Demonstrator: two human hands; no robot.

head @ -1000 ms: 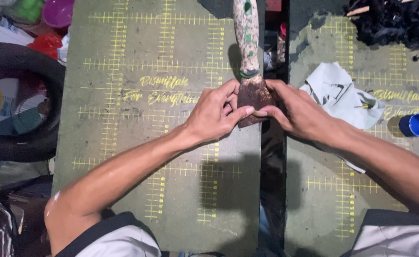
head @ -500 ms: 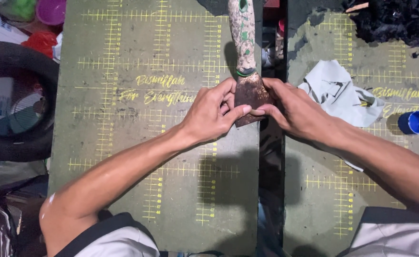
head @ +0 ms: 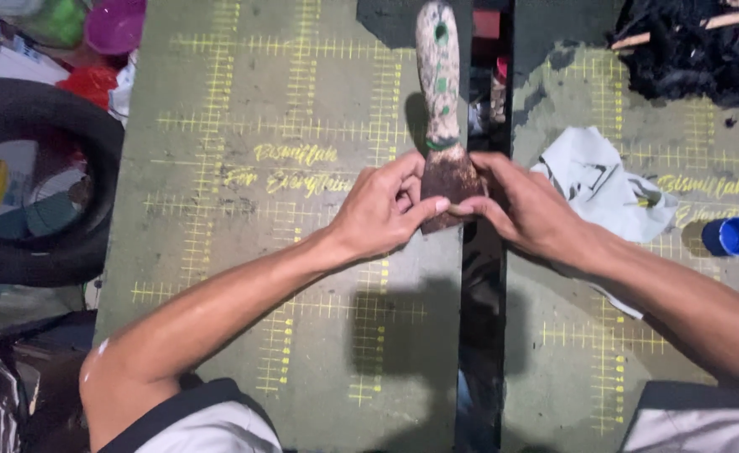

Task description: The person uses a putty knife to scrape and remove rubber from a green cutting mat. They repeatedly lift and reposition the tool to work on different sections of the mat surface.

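Note:
A putty knife (head: 442,109) lies on the green cutting mat (head: 244,252), its worn pale handle with green spots pointing away from me and its rusty brown blade toward me. My left hand (head: 382,210) pinches the blade's left side and lower edge with thumb and fingers. From the right, my right hand (head: 525,205) meets it and its fingertips press the blade's right edge. Both hands touch the blade near the gap between the two mats.
A second green mat (head: 604,335) lies to the right with a crumpled white cloth (head: 600,180), a blue cap (head: 730,236) and a black fibrous heap (head: 697,50). A black tyre (head: 42,193) sits at the left, coloured containers (head: 93,25) above it.
Both hands stay on the blade. The view has shifted slightly; the fingers have adjusted a little at the blade's lower edge.

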